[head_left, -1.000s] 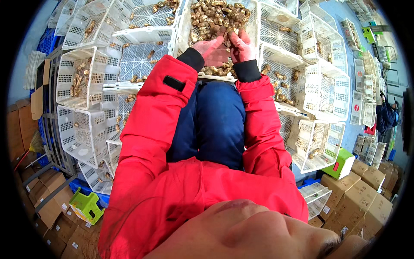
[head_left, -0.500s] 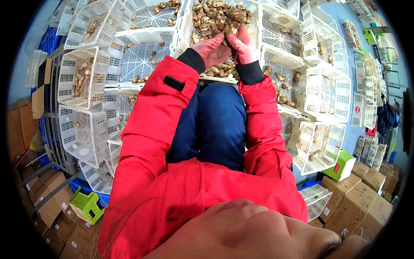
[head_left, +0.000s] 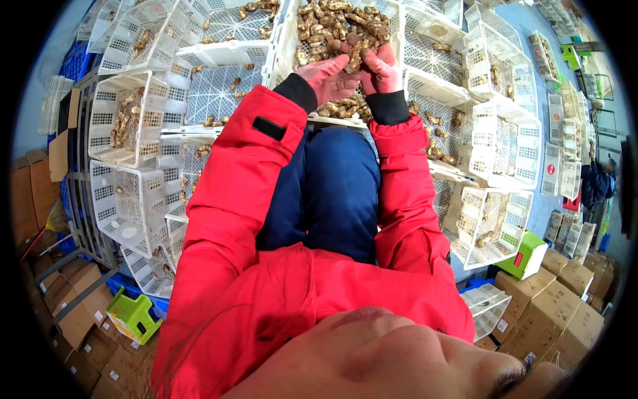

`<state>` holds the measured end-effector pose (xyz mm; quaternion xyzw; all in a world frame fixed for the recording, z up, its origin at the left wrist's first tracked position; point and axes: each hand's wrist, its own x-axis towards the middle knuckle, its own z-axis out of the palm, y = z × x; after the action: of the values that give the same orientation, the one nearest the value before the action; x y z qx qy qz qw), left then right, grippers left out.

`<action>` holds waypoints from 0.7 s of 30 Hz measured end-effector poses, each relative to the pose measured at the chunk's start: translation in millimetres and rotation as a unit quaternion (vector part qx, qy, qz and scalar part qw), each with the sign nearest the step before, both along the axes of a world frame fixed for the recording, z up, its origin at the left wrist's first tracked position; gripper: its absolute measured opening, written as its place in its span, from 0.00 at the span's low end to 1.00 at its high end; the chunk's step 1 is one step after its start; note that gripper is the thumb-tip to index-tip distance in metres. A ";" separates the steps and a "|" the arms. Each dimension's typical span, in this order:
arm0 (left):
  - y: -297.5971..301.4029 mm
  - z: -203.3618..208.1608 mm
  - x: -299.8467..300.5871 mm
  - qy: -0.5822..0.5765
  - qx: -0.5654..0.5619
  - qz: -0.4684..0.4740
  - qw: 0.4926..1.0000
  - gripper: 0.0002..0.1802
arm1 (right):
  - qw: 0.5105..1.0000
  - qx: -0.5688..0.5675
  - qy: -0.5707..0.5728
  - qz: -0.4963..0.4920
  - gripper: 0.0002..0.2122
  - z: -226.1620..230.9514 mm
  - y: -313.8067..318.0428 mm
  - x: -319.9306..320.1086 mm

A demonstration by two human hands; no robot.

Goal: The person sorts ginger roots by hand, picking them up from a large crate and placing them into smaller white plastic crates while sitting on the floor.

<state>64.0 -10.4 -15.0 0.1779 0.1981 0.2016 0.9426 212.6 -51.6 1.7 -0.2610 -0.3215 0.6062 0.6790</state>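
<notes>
Both my hands are over the middle white crate [head_left: 282,50], which holds a heap of brown and cream mushrooms [head_left: 325,23]. Between them is one mushroom [head_left: 357,56], its pale stem pointing toward me. My left hand [head_left: 329,78], in a pinkish, soiled glove, curls at the mushroom's left side with its fingers partly closed. From the right, my right hand [head_left: 383,70], gloved alike, grips the same mushroom; some fingertips are hidden behind it. More mushrooms [head_left: 345,108] lie under my wrists at the crate's near end.
White crates with a few mushrooms flank me, such as a left crate [head_left: 123,123] and a right crate [head_left: 502,156]. Green stools [head_left: 133,316] and cardboard boxes [head_left: 541,306] stand lower down. Another person [head_left: 596,179] is at the far right.
My right hand has shifted slightly right and down, widening the space between my hands. The mushroom between them now shows more of its stem. My left hand is nearly where it was.
</notes>
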 end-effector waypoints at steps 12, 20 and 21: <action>-6.5 7.7 4.5 0.191 0.100 0.075 0.974 0.19 | 0.994 -0.056 -0.088 -0.018 0.11 10.3 -6.2 -12.0; -8.6 10.9 1.6 0.139 0.096 0.043 0.985 0.22 | 0.744 0.156 -0.602 -0.244 0.13 -33.6 1.0 10.4; -5.8 5.4 0.1 0.127 0.094 0.040 0.987 0.22 | 0.749 0.152 -0.602 -0.229 0.13 -35.7 0.3 12.0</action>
<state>64.1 -16.2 -9.5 0.2822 0.3037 0.2322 0.8799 224.6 -51.3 -34.0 -0.5310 -0.6825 0.0925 0.4937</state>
